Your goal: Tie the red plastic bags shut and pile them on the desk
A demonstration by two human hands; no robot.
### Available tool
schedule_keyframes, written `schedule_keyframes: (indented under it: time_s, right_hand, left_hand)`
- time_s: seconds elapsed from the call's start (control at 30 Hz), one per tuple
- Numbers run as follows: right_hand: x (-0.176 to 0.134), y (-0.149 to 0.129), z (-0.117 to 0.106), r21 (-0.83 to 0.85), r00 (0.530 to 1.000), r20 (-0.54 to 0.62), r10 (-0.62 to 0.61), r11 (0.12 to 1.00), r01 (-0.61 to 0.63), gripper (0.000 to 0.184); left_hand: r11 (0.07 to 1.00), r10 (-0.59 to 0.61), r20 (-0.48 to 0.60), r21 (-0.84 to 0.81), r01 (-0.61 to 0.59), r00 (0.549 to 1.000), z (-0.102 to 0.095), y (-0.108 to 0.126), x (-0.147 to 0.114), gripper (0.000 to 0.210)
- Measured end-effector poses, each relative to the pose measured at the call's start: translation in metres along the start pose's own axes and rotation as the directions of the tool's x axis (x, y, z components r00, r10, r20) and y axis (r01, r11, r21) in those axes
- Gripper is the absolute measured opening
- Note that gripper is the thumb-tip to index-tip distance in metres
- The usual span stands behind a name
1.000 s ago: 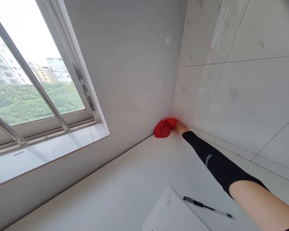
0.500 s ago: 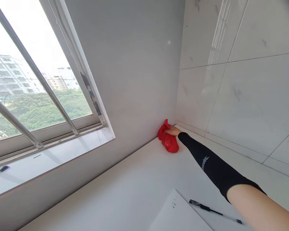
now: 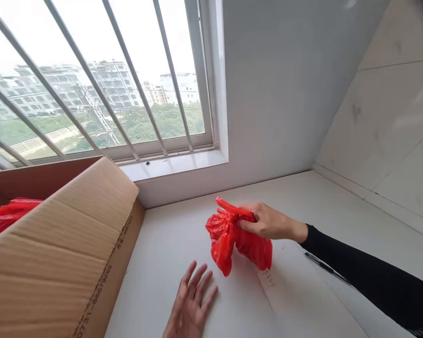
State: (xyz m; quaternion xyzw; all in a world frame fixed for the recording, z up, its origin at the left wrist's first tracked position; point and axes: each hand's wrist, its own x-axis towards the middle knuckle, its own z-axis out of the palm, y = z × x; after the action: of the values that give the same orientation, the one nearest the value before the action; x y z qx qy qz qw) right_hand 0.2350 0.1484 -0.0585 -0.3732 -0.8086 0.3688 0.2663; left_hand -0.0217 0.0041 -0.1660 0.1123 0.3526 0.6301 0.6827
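A crumpled red plastic bag (image 3: pixel 254 249) hangs from my right hand (image 3: pixel 262 219), whose fingers are closed around its gathered top. The bag is over the white tabletop (image 3: pixel 162 244), close to a sheet of paper (image 3: pixel 303 291); whether it touches the surface I cannot tell. What the bag contains is hidden. To the lower left of the bag, my left hand (image 3: pixel 192 303) has its fingers spread and holds nothing.
At left stands an open cardboard box (image 3: pixel 74 225) with more red plastic (image 3: pixel 14 209) inside. A black pen (image 3: pixel 327 268) lies beside the paper, partly behind my right forearm. Beyond the table are a wall and a barred window (image 3: pixel 144 108).
My right hand has brought the red bag away from the wall corner toward me. My left hand has come into view. The view has turned left, so the box now shows.
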Motion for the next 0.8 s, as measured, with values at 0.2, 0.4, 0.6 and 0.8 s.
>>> schedule_keyframes:
  time_s: [0.2, 0.4, 0.6, 0.8]
  right_hand:
    - [-0.016, -0.056, 0.068, 0.164, 0.999, 0.051, -0.008, 0.986, -0.001, 0.009]
    - [-0.010, -0.028, 0.076, 0.187, 0.921, -0.338, 0.194, 0.973, -0.136, 0.028]
    - [-0.027, 0.005, 0.072, 0.078, 0.804, -0.529, 0.272, 0.959, -0.273, 0.054]
    - [-0.087, -0.017, 0.121, 0.235, 0.744, -0.600, 0.295, 0.953, -0.189, 0.045]
  left_hand:
    - [0.996, 0.083, 0.136, 0.009, -0.085, 0.987, -0.009, -0.011, -0.014, 0.032]
    - [0.973, 0.200, 0.234, 0.072, -0.221, 0.952, -0.020, 0.004, -0.011, 0.048]
    - [0.984, 0.145, 0.093, 0.093, -0.154, 0.985, -0.004, -0.008, -0.021, 0.039]
    - [0.999, -0.005, 0.090, -0.051, 0.010, 0.996, 0.006, -0.014, -0.026, 0.038]
